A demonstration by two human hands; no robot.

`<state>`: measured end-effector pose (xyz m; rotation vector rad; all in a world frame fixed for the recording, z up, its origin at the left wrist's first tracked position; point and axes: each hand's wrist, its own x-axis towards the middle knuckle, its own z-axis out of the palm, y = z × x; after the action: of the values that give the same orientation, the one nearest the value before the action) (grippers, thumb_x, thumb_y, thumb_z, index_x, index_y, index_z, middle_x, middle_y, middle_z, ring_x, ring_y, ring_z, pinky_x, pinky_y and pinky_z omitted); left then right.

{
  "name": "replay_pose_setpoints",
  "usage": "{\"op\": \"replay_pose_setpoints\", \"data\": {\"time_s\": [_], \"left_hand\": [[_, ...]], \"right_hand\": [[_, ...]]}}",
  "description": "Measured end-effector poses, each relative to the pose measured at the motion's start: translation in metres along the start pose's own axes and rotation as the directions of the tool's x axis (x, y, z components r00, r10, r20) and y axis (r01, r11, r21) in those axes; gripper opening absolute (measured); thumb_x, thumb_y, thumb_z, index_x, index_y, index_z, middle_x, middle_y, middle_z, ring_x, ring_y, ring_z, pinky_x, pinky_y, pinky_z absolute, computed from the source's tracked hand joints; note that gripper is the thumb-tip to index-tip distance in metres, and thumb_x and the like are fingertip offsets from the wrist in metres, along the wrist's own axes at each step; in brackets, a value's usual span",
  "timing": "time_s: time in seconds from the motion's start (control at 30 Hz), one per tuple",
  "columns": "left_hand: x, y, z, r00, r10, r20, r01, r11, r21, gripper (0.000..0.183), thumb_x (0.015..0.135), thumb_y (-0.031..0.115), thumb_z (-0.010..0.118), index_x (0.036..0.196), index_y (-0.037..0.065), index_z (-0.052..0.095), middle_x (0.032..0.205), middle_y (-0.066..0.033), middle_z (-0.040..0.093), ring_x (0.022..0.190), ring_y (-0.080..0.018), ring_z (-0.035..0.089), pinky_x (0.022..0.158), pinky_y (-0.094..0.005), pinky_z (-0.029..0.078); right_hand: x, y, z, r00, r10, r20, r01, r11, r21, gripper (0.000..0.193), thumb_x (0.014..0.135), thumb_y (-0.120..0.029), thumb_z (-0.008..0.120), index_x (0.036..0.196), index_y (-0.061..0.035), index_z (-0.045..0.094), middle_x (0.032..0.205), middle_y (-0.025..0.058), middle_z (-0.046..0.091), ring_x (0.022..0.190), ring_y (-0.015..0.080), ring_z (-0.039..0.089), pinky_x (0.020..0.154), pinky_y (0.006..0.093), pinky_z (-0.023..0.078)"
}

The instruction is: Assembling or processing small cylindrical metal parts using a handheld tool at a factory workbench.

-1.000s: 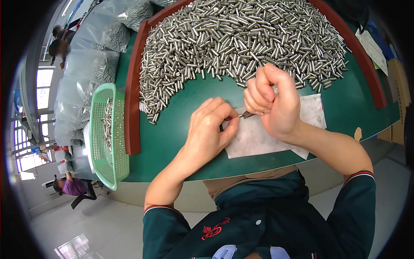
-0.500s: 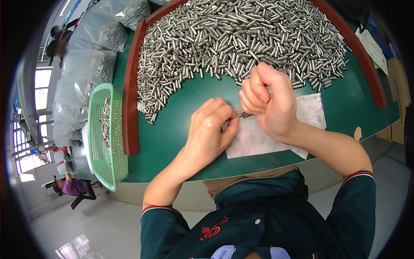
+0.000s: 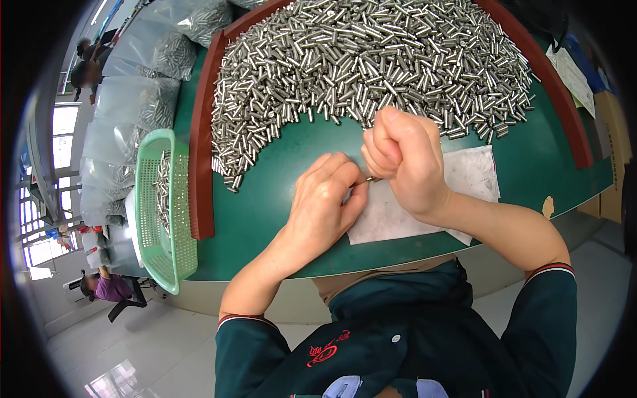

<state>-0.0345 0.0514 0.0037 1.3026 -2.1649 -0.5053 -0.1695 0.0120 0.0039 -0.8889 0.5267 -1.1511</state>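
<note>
A small metal pin pokes out from between the thumb and forefinger of my left hand, which is closed on it just above the green table. My right hand makes a fist right beside it, its lower side almost at the pin's end. Whatever the right fist holds is hidden by its fingers. Under the right hand lies a greyish-white cloth, smudged in places. Just beyond both hands spreads a large heap of short shiny metal pins.
Dark red rails border the heap. A green plastic basket with some metal pins stands at the left, near clear bags of similar parts. Papers and cardboard boxes are at the right. People sit farther off at left.
My right fist has shifted a little left and slightly down toward my left hand. The dark tip showing below it earlier is now hidden. My left hand has hardly moved.
</note>
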Motion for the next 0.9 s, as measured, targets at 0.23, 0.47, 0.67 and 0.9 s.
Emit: {"op": "replay_pose_setpoints", "data": {"time_s": [0.23,0.47,0.67,0.9], "left_hand": [[-0.002,-0.010,-0.015,0.875,-0.417,0.245,0.474,0.641,-0.603,0.007,0.082,0.005,0.055,0.088,0.001,0.053,0.076,-0.0033,0.053,0.064,-0.0097,0.048,0.059,-0.0214,0.040],[0.009,-0.022,-0.022,0.801,-0.445,0.400,0.465,0.043,-0.884,0.019,0.085,0.019,0.044,0.086,0.001,0.051,0.075,-0.0048,0.049,0.063,-0.0100,0.044,0.058,-0.0215,0.038],[0.020,-0.018,0.002,0.958,-0.252,-0.137,0.220,0.952,-0.214,0.006,0.074,0.002,0.058,0.080,0.002,0.060,0.053,-0.0025,0.047,0.050,-0.0124,0.045,0.047,-0.0277,0.036],[0.026,-0.020,0.008,0.996,0.025,-0.089,-0.010,0.985,0.170,0.009,0.070,0.002,0.062,0.079,0.002,0.059,0.061,-0.0084,0.054,0.054,-0.0219,0.051,0.050,-0.0322,0.041]], "right_hand": [[-0.002,-0.002,-0.019,0.993,0.111,0.044,-0.117,0.979,0.167,0.039,0.090,-0.027,0.028,0.053,-0.0120,0.027,0.043,-0.0019,0.024,0.038,0.0093,0.018,0.039,0.0247,0.020],[0.001,-0.017,-0.020,0.994,-0.113,-0.002,0.110,0.959,0.261,0.037,0.088,-0.023,0.031,0.054,-0.0097,0.028,0.044,-0.0013,0.025,0.041,0.0079,0.020,0.039,0.0233,0.018],[0.012,-0.026,-0.022,0.988,-0.123,-0.097,0.141,0.968,0.209,0.037,0.086,-0.021,0.031,0.051,-0.0099,0.027,0.043,-0.0006,0.026,0.039,0.0082,0.020,0.038,0.0237,0.018],[0.008,-0.024,-0.024,0.995,-0.074,-0.063,0.081,0.989,0.120,0.037,0.088,-0.025,0.029,0.054,-0.0117,0.027,0.044,-0.0015,0.024,0.039,0.0088,0.018,0.040,0.0244,0.019]]}}
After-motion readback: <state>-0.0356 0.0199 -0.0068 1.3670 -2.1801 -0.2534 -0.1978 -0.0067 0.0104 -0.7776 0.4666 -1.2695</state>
